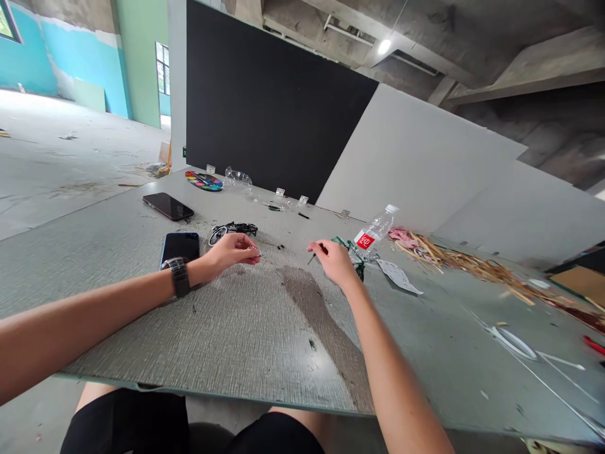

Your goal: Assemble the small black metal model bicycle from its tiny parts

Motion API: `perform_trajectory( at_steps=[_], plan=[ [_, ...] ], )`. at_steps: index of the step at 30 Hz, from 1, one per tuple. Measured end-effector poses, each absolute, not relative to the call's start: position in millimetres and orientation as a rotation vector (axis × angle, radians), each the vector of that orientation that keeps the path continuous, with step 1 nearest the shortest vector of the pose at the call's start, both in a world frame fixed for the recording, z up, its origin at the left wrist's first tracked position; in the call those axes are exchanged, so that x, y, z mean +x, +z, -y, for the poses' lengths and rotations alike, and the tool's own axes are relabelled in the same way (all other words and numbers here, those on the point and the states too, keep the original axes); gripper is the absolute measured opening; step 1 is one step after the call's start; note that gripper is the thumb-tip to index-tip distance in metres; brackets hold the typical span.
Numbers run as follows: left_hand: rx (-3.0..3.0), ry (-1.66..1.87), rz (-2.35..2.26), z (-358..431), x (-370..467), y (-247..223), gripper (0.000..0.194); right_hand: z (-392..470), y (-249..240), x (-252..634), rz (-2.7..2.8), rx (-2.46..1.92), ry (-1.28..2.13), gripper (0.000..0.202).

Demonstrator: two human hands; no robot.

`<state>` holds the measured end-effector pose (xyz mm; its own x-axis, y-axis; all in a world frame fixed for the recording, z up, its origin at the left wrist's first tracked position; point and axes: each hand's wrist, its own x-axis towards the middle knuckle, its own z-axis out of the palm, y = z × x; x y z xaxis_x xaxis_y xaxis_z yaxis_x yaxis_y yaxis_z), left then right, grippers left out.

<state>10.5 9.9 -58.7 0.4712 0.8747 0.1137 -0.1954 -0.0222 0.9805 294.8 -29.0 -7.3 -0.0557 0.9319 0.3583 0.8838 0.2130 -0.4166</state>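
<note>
My left hand (235,250), with a dark watch on its wrist, pinches a tiny shiny piece (258,255) just above the table. Its kind is too small to make out. Closed around a small thin dark tool (311,258) is my right hand (334,260); the tool's tip points down and left, and the rest is hidden in the fingers. A black miniature bicycle (243,228) with a white-rimmed wheel lies just beyond my left hand. Partly behind my right hand is a green miniature bicycle (360,270). Small black bits (280,246) lie between the hands.
Two phones (168,206) (180,247) lie at the left. A paint palette (204,181) and clear plastic packaging (237,179) sit by the black panel (274,101). On the right are a bottle (377,228), a paper sheet (399,277), wood strips (454,265) and white cable ties (515,342).
</note>
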Motion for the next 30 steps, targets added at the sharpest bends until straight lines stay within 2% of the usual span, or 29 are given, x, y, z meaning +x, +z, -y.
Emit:
perform_trajectory(
  at_steps=[4,6,10,13,19,30],
  plan=[
    [1.324,0.969,-0.687,-9,10,-59,0.020,27,-15,306,2.047,-1.763,0.084,0.022],
    [1.325,0.966,-0.692,-9,10,-58,0.021,26,-19,309,2.087,-1.849,0.125,0.015],
    [1.325,0.961,-0.695,-9,10,-58,0.022,27,-19,308,2.114,-2.062,0.177,0.026],
    [1.331,0.960,-0.699,-10,10,-60,0.021,29,-14,304,2.149,-2.048,0.151,0.029],
    [1.340,0.949,-0.711,-11,10,-61,0.019,32,-11,300,2.276,-1.849,0.256,0.024],
    [1.355,0.949,-0.724,-8,10,-56,0.014,29,-18,301,2.326,-1.871,0.270,0.022]
  ],
)
